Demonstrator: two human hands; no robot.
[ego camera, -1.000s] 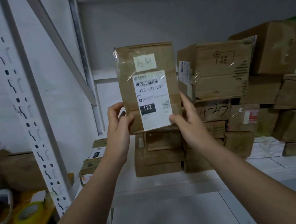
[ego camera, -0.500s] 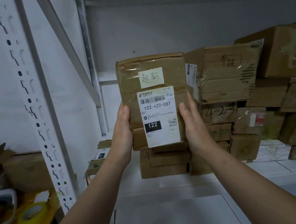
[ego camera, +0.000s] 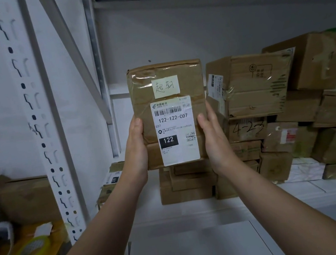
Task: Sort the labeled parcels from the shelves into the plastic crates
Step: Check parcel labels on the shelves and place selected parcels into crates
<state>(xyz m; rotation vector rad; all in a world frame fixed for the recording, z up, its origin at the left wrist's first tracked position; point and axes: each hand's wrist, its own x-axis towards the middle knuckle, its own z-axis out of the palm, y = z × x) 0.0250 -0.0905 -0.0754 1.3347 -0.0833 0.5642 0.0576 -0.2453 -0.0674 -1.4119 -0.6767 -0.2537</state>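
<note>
1. At far left a roll of yellow tape [ego camera: 33,248] lies on a wooden top, beside the white slotted shelf post [ego camera: 38,124]. It plays no part in the sorting.
2. Just right of the post, a small box [ego camera: 114,179] on the shelf [ego camera: 294,195] carries a tag that reads "220".
3. The left hand [ego camera: 136,149] grips the left edge of the parcel [ego camera: 170,114], thumb on the front and fingers curled behind.
4. The parcel is upright in the air, in front of the shelf and above a low stack of boxes [ego camera: 187,183]. It touches nothing but the two hands.
5. A pale yellow note [ego camera: 166,86] near its top bears two handwritten Chinese characters, which I read as "超期", though not with certainty.
6. Below it, the white shipping label [ego camera: 175,130] shows the China Post logo, a barcode, "122-122-C07", "C07", a black block with "122" and a small QR code. The fine print is too small to read.
7. The right hand [ego camera: 214,139] clasps the right edge the same way, thumb in front.
8. Further right, one box [ego camera: 247,128] has "4-23" scrawled on it. The big box [ego camera: 249,85] above it has a printed mark I cannot read.
9. The step in hand looks like reading the label. The next move calls for finding the matching crate, probably by "122" or "C07". No crate is in view, so the person has to turn away from the shelf.
</note>
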